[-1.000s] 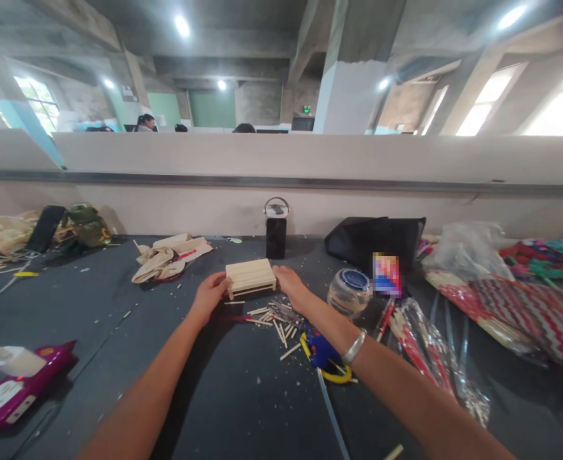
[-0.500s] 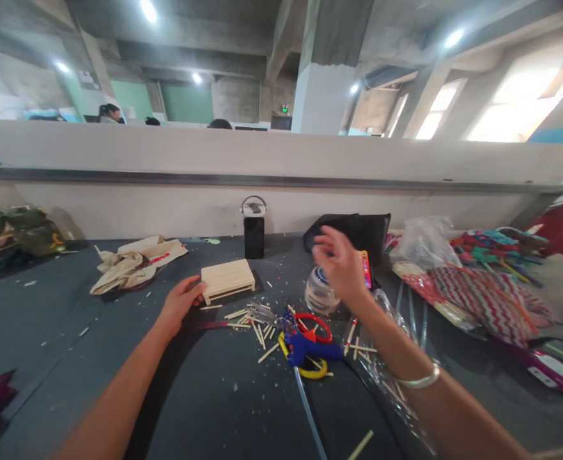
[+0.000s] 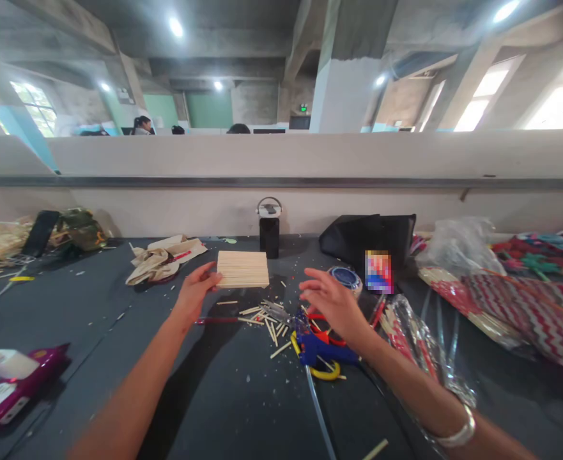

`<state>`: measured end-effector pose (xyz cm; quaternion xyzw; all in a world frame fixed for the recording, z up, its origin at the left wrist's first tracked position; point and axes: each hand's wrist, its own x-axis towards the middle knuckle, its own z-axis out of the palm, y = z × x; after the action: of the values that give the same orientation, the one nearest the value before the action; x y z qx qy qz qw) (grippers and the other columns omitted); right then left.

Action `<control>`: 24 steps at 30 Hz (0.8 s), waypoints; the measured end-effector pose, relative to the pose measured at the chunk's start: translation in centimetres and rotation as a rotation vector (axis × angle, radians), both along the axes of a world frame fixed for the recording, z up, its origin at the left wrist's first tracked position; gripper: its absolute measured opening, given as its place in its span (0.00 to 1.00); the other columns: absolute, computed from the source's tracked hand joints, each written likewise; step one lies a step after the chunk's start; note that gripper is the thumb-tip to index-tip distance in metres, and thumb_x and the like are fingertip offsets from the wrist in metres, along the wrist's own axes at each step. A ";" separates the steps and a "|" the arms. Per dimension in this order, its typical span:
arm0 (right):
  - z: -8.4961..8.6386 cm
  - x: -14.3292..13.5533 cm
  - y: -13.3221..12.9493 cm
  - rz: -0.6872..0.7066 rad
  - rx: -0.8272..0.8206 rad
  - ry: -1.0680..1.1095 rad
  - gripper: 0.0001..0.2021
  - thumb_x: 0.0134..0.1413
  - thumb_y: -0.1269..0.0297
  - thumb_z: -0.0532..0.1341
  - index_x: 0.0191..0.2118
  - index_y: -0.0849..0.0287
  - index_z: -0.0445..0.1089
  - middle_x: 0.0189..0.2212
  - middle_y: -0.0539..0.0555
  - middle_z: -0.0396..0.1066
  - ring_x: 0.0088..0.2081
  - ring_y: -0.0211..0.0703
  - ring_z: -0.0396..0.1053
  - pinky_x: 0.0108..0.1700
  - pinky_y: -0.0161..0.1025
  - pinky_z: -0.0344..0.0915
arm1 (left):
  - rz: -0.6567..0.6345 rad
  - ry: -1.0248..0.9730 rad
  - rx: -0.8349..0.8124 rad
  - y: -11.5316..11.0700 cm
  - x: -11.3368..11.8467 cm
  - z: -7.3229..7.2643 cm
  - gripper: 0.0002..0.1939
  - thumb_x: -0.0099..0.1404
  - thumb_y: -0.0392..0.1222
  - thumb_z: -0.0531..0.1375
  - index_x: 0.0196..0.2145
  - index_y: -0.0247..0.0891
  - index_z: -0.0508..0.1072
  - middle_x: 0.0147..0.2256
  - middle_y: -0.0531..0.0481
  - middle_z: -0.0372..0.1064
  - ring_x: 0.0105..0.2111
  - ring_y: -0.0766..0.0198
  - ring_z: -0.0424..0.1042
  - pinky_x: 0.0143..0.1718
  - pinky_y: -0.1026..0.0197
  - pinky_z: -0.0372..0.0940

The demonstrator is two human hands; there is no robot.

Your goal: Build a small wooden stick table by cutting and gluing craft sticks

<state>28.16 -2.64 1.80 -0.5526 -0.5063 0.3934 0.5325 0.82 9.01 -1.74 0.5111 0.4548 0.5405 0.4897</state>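
Note:
My left hand [image 3: 198, 291] pinches the left edge of a miniature table made of pale wooden sticks [image 3: 243, 269], between thumb and fingers. Its slatted top faces me, and its legs are hidden. My right hand [image 3: 335, 303] hovers with fingers apart and nothing in it. Just below that hand lies a blue hot glue gun [image 3: 322, 350], with a clear glue stick [image 3: 318, 409] pointing toward me. Scissors with yellow handles [image 3: 326, 373] show under the gun, and red handles are partly covered by my hand. Behind it stands a round clear tub with a blue lid [image 3: 346, 278].
Cut stick pieces [image 3: 274, 324] are scattered mid-table. At the back stand a black bottle with a white lid [image 3: 269, 236] and a black bag [image 3: 367, 236]. Crumpled cloth [image 3: 163, 259] lies left, a purple device [image 3: 20, 383] near left, and plastic-wrapped sticks [image 3: 413, 338] on the right.
The stick table has tilted in my left hand, so its top faces me and its legs are out of sight. My right hand has come lower, over the glue gun. The view has shifted left.

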 end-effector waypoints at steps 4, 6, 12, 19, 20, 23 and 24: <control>-1.0 -2.1 1.7 0.058 -0.092 0.025 0.28 0.46 0.59 0.62 0.55 0.60 0.64 0.42 0.58 0.71 0.39 0.46 0.72 0.35 0.41 0.71 | -0.024 0.026 0.081 -2.0 -0.3 2.4 0.34 0.47 0.48 0.69 0.51 0.33 0.72 0.31 0.51 0.72 0.32 0.62 0.69 0.29 0.63 0.62; -1.0 -2.9 2.2 0.082 -0.110 0.042 0.28 0.48 0.58 0.61 0.57 0.60 0.63 0.45 0.60 0.71 0.43 0.48 0.71 0.38 0.42 0.71 | -0.042 0.060 0.113 -3.8 -0.8 3.4 0.33 0.49 0.47 0.69 0.52 0.34 0.71 0.31 0.51 0.73 0.32 0.62 0.69 0.30 0.63 0.63; 0.6 -4.8 -0.5 0.289 -0.011 0.082 0.25 0.48 0.65 0.61 0.55 0.56 0.67 0.48 0.54 0.73 0.50 0.49 0.69 0.50 0.45 0.67 | -0.017 0.428 0.319 -10.4 -2.7 4.1 0.24 0.59 0.45 0.64 0.53 0.43 0.71 0.40 0.50 0.74 0.36 0.61 0.72 0.40 0.60 0.66; -2.2 -5.6 -8.1 0.357 0.150 -0.289 0.30 0.61 0.66 0.53 0.67 0.53 0.48 0.64 0.58 0.55 0.58 0.50 0.64 0.57 0.48 0.64 | 0.105 0.578 0.346 -17.4 -4.4 -0.6 0.19 0.65 0.42 0.57 0.54 0.46 0.69 0.52 0.50 0.72 0.51 0.58 0.71 0.54 0.56 0.64; -3.0 -5.5 -9.1 0.350 0.174 -0.360 0.30 0.62 0.67 0.52 0.68 0.53 0.46 0.65 0.58 0.52 0.58 0.49 0.63 0.58 0.49 0.63 | 0.100 0.604 0.340 -18.3 -4.5 -1.5 0.17 0.66 0.40 0.57 0.53 0.45 0.70 0.52 0.49 0.72 0.52 0.58 0.70 0.56 0.55 0.62; -5.2 -5.3 -11.2 0.351 0.237 -0.530 0.31 0.63 0.69 0.50 0.69 0.53 0.41 0.67 0.59 0.48 0.64 0.49 0.53 0.62 0.52 0.57 | 0.078 0.657 0.328 -20.4 -4.7 -3.4 0.19 0.65 0.37 0.55 0.54 0.43 0.68 0.52 0.47 0.72 0.52 0.58 0.71 0.56 0.54 0.63; -5.8 -5.2 -11.7 0.362 0.236 -0.558 0.31 0.63 0.70 0.49 0.69 0.53 0.41 0.67 0.59 0.47 0.66 0.49 0.50 0.63 0.52 0.55 | 0.063 0.671 0.322 -20.9 -4.7 -3.8 0.20 0.65 0.36 0.55 0.54 0.42 0.68 0.52 0.47 0.72 0.52 0.57 0.71 0.55 0.54 0.64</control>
<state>22.92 -14.37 -3.99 -0.4746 -0.7642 0.2538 0.3554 -3.92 -11.92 -5.55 0.7159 0.5149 0.4222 0.2099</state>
